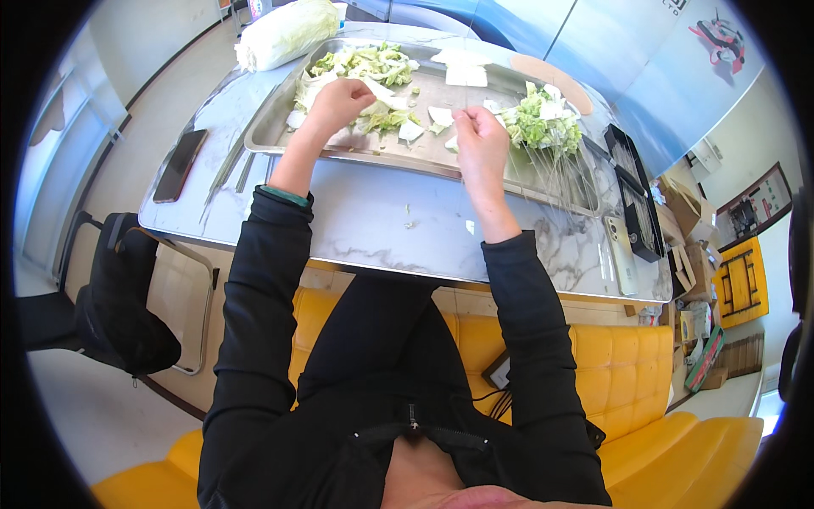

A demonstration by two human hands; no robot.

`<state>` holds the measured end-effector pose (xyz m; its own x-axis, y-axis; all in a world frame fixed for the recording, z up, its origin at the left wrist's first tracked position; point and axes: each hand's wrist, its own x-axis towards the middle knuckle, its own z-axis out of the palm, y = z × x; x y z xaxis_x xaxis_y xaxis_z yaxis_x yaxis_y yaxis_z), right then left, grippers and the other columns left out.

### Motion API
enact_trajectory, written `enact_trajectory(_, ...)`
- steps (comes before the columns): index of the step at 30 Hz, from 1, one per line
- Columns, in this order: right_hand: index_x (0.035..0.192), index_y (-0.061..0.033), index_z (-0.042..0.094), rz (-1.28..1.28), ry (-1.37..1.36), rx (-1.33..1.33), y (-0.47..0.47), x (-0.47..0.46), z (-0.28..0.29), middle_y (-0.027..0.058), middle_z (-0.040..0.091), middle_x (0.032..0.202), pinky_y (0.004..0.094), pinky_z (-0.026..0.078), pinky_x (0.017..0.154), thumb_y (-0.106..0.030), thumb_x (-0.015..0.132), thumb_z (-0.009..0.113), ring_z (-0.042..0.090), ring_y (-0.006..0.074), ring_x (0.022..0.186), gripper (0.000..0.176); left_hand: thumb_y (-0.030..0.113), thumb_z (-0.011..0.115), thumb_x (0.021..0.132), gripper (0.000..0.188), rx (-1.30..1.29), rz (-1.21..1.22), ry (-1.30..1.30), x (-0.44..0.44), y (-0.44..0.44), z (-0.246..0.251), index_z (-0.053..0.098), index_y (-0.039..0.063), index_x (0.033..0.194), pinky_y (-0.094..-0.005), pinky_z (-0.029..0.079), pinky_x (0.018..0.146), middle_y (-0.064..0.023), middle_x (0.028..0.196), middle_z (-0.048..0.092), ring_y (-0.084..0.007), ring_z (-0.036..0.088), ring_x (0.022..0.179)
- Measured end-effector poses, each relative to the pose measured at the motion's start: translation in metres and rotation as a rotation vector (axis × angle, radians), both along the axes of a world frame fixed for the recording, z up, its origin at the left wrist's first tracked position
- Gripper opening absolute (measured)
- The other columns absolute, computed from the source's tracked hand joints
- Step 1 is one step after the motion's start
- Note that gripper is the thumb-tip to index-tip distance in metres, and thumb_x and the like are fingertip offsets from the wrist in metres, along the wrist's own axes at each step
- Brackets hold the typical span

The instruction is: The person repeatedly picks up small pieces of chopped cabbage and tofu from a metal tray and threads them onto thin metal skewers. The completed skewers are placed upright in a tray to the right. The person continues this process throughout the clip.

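Observation:
A shallow metal tray on the marbled table holds cut napa cabbage. My left hand is over the cabbage pieces at the tray's left side, thumb and fingers drawn together. A white piece lies by its fingertips; whether they hold it is unclear. Near the middle of the tray, my right hand pinches a thin skewer, only faintly visible. Beside that hand, a white cabbage piece is close to the fingertips. Skewered leafy cabbage is heaped at the tray's right end, with thin sticks pointing towards me.
A whole napa cabbage lies behind the tray. Left are a dark phone and long thin sticks. On the right are a black-handled knife, a black box of skewers and a light phone. White slabs lie at the tray's back.

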<state>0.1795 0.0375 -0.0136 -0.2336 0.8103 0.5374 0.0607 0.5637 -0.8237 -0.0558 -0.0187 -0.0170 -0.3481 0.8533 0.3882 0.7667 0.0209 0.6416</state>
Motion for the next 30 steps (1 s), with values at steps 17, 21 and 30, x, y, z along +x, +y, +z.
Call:
enact_trajectory(17,0.097,0.0017,0.060,0.309,0.166,-0.520,0.037,0.106,0.043,-0.0073,0.040,0.058,0.0166,0.025,0.040,-0.013,0.087,0.061,0.033,0.0001,0.047,0.018,0.014,0.059,0.080,0.015,-0.265,-0.283,0.081,0.041,-0.012,0.010,0.066,0.005,0.090,-0.0308,0.046,0.050,-0.0092,0.055,0.059,-0.0180,0.058,0.047)
enact_trajectory(21,0.097,0.0015,0.060,0.256,-0.024,-0.444,0.050,0.103,0.054,-0.0069,0.041,0.060,0.0176,0.027,0.040,-0.015,0.088,0.059,0.033,0.0006,0.048,0.019,0.014,0.059,0.081,0.014,-0.159,-0.319,0.157,0.033,-0.005,-0.001,0.066,0.004,0.089,-0.0312,0.047,0.051,-0.0097,0.058,0.059,-0.0182,0.058,0.049)
enact_trajectory(30,0.082,0.0007,0.066,-0.135,-0.599,0.063,0.113,0.083,0.005,0.0188,0.064,0.072,0.0383,0.049,0.066,-0.021,0.080,0.057,0.063,0.0309,0.070,0.023,0.013,0.058,0.080,0.016,-0.196,-0.332,0.103,0.036,-0.005,0.000,0.065,0.002,0.089,-0.0314,0.048,0.052,-0.0109,0.065,0.062,-0.0186,0.059,0.051)
